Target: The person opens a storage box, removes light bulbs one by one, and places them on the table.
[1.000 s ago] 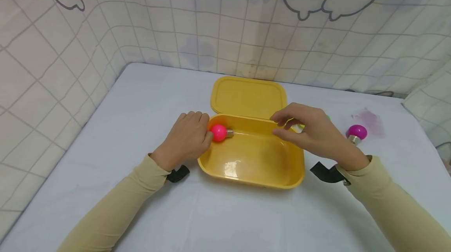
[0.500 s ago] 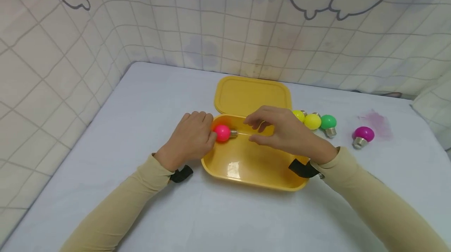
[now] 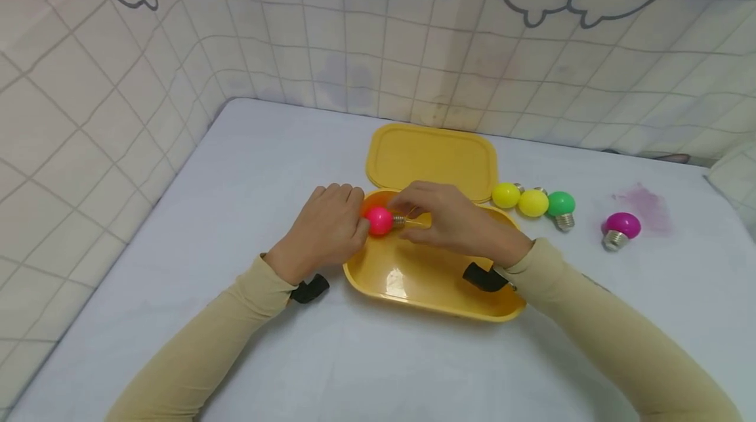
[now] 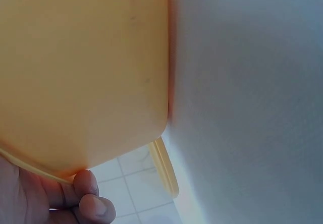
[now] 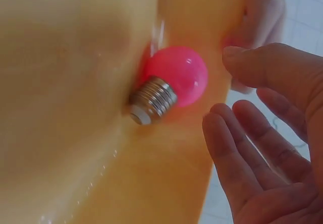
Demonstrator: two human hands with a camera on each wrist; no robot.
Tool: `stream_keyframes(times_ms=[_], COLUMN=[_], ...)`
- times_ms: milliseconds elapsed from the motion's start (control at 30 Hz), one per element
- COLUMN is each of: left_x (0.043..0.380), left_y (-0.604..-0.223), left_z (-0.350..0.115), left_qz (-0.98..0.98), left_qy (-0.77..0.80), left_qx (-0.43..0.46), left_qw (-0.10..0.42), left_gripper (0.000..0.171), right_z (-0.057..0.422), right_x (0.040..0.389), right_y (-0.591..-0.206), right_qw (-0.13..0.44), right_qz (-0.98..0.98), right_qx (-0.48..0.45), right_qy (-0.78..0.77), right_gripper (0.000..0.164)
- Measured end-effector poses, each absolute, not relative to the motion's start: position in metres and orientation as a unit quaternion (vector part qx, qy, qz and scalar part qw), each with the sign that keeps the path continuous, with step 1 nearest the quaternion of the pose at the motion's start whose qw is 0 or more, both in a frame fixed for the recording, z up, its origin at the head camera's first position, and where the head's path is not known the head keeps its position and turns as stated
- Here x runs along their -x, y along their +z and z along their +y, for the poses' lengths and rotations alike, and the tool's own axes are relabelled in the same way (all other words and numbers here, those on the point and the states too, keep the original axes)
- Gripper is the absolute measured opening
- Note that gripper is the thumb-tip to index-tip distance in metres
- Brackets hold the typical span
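A pink light bulb (image 3: 380, 220) with a metal screw base lies inside the yellow plastic box (image 3: 437, 307), near its left end. My left hand (image 3: 327, 225) grips the box's left rim; in the left wrist view its fingertips (image 4: 96, 206) curl over that rim. Above the box my right hand (image 3: 451, 222) hovers with thumb and fingers apart, close to the bulb's base. In the right wrist view a gap separates those fingers (image 5: 227, 148) from the pink bulb, and nothing is between them.
Behind the box lies its flat yellow lid (image 3: 434, 156). Two yellow bulbs (image 3: 533, 203) and a green bulb (image 3: 561, 203) sit together right of the lid. Farther right is a purple bulb (image 3: 623, 226), beside a pinkish stain on the white tabletop. A grid-patterned curtain (image 3: 378, 35) hangs behind.
My right hand has moved left across the box to the pink bulb, uncovering the yellow and green bulbs on the table. The left hand has kept its hold on the rim.
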State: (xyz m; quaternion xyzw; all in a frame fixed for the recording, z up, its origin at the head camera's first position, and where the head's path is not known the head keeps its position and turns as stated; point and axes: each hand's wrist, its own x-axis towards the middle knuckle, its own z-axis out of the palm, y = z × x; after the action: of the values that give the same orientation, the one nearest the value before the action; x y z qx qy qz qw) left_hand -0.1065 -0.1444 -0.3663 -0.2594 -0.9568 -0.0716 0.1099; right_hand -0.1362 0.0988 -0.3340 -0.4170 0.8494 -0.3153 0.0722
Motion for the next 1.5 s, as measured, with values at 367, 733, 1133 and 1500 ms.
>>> stream_keyframes(times_ms=[367, 733, 1133, 1500], left_x=[0.109, 0.111, 0.107, 0.105], left_y=[-0.364, -0.364, -0.363, -0.363], left_z=[-0.142, -0.138, -0.139, -0.142], left_qz=[-0.955, -0.955, -0.959, -0.958], left_qy=[-0.068, -0.072, -0.073, -0.075], left_qx=[0.263, 0.264, 0.259, 0.257], left_qw=[0.118, 0.112, 0.094, 0.102], left_gripper=[0.016, 0.015, 0.016, 0.015], right_z=[0.086, 0.083, 0.078, 0.075], right_x=[0.144, 0.146, 0.146, 0.145], right_y=[-0.336, -0.342, -0.348, -0.35], right_qw=[0.064, 0.076, 0.14, 0.141], right_qz=[0.858, 0.864, 0.859, 0.856], right_qx=[0.433, 0.438, 0.433, 0.436], right_qy=[-0.269, -0.237, -0.234, -0.24], right_gripper=[0.041, 0.038, 0.032, 0.035])
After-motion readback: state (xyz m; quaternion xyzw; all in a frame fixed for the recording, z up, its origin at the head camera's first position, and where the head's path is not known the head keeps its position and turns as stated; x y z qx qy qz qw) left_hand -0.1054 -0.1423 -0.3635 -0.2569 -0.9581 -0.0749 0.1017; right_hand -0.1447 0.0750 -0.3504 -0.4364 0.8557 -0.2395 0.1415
